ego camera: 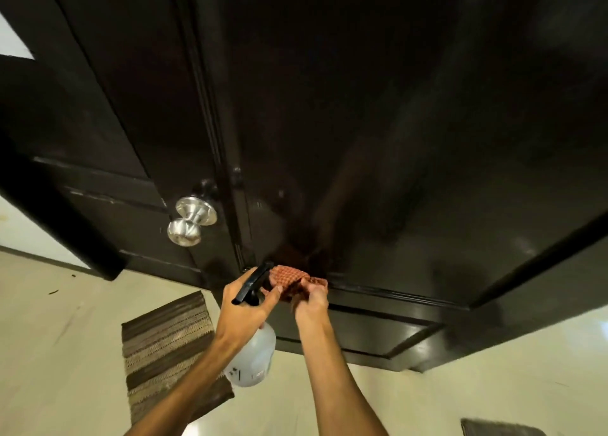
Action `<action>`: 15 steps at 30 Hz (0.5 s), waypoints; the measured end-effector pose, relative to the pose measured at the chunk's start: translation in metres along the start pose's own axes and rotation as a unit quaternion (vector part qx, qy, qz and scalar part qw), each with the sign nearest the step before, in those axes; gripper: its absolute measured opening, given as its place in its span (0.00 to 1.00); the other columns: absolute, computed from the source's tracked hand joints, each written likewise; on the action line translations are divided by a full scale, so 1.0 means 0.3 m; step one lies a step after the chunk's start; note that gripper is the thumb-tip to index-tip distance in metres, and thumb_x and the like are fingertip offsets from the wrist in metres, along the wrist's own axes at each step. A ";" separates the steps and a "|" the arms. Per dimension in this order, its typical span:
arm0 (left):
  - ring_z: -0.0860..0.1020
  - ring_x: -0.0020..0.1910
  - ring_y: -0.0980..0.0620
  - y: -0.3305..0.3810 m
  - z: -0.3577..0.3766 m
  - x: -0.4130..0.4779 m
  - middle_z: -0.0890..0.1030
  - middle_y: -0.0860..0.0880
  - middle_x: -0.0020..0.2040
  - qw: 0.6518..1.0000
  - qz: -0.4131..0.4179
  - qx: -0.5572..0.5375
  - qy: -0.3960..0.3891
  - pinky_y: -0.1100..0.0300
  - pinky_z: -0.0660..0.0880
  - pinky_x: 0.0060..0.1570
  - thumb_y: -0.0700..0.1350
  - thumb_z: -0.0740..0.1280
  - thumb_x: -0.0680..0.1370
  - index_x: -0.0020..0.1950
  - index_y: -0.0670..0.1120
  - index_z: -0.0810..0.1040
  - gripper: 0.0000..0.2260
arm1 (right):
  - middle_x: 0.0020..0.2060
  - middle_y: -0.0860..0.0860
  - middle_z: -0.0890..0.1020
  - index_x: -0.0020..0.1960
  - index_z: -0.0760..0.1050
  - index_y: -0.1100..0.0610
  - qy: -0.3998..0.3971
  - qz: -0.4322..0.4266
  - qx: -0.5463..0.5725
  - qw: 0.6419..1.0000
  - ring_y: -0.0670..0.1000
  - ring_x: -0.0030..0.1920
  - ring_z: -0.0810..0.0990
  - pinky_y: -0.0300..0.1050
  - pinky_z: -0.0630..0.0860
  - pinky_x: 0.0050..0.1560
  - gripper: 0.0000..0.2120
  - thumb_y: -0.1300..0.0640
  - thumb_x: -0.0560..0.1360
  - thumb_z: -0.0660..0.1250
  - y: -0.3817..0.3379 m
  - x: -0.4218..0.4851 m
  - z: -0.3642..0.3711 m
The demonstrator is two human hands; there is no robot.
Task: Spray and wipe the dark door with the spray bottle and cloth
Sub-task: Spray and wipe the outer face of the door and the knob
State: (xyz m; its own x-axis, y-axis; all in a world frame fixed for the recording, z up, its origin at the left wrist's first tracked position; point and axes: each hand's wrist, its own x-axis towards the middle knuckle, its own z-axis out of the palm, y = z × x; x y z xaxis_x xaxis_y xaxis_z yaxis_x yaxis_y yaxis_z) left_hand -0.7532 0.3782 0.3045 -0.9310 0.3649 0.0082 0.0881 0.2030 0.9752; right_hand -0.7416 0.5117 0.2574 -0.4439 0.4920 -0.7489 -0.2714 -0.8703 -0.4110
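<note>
The dark glossy door (378, 123) fills most of the view in front of me. My left hand (241, 310) grips a translucent white spray bottle (255, 356) by its black trigger head, which points toward the door. Its fingertips also touch the orange-red checked cloth (289, 281). My right hand (312, 300) holds that cloth bunched up, close against the door's lower panel moulding.
A silver round door knob (189, 220) sticks out at the left of the door. A brown striped mat (167, 346) lies on the pale tiled floor (59, 337) below. Another dark mat corner (500, 429) shows at bottom right.
</note>
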 end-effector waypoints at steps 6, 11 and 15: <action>0.77 0.29 0.60 0.016 0.087 -0.019 0.83 0.52 0.35 1.000 -0.012 0.000 -0.009 0.68 0.75 0.29 0.38 0.76 0.77 0.47 0.43 0.82 0.04 | 0.57 0.59 0.80 0.64 0.76 0.54 0.119 -0.091 0.112 0.982 0.58 0.47 0.79 0.61 0.73 0.63 0.16 0.66 0.82 0.57 -0.308 0.118 -0.182; 0.76 0.26 0.57 0.040 0.173 -0.034 0.80 0.44 0.35 1.000 -0.014 0.013 -0.005 0.62 0.73 0.22 0.39 0.76 0.77 0.48 0.44 0.82 0.04 | 0.66 0.57 0.75 0.74 0.64 0.52 0.091 -0.025 0.022 0.995 0.62 0.64 0.77 0.62 0.71 0.70 0.22 0.64 0.82 0.55 -0.223 0.102 -0.096; 0.74 0.24 0.56 0.071 0.244 -0.036 0.80 0.43 0.35 1.000 -0.016 0.010 -0.010 0.62 0.73 0.22 0.39 0.76 0.77 0.49 0.42 0.82 0.04 | 0.54 0.58 0.80 0.58 0.76 0.64 0.036 -0.007 -0.020 0.999 0.57 0.50 0.78 0.49 0.71 0.68 0.15 0.71 0.75 0.57 -0.408 0.095 -0.228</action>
State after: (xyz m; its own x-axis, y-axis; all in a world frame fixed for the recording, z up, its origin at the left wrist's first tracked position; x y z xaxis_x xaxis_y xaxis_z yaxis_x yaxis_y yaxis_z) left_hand -0.7155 0.4452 0.3089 -0.9261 0.3764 -0.0271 0.0661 0.2325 0.9704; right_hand -0.6626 0.6307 0.2506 -0.3771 0.5024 -0.7780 -0.2416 -0.8643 -0.4411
